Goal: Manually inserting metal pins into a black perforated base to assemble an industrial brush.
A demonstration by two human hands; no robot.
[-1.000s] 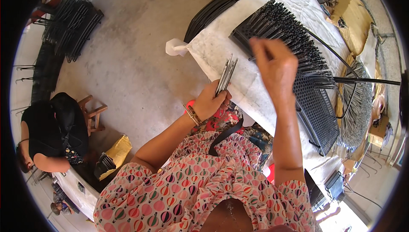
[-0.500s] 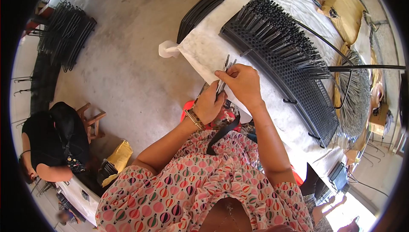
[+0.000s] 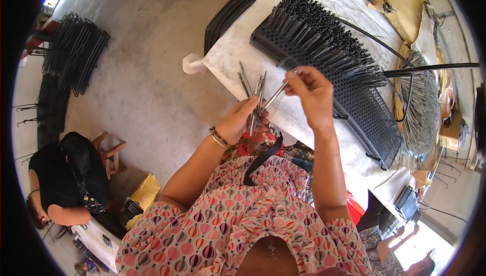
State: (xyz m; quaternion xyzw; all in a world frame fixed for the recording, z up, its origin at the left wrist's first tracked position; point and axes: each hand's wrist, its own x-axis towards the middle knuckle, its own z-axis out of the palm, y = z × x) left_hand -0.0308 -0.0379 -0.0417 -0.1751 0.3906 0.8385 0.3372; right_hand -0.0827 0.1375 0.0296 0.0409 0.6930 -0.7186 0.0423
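Note:
My left hand (image 3: 238, 119) is closed around a loose, fanned-out bundle of thin metal rods (image 3: 260, 89). Between the thumb and fingers of my right hand (image 3: 315, 96) is the upper end of a single silver rod (image 3: 276, 96); its other end still reaches the bundle. Just beyond my right hand, a long black perforated rack (image 3: 367, 111) lies slanted on a table. Many dark-tipped rods (image 3: 324, 35) stand packed in its far part, while the holes of its near part show bare.
White cloth (image 3: 230, 58) covers the table. To the right lies a heap of silver rods (image 3: 424, 109) on brown paper. Dark racks (image 3: 223, 23) are stacked by the far edge, with more (image 3: 73, 53) at far left. A person in black (image 3: 71, 174) sits near a wooden stool (image 3: 114, 149).
My right hand has moved right, away from my left, drawing one rod out at a slant. The rods in my left hand have fanned apart. The view has shifted slightly.

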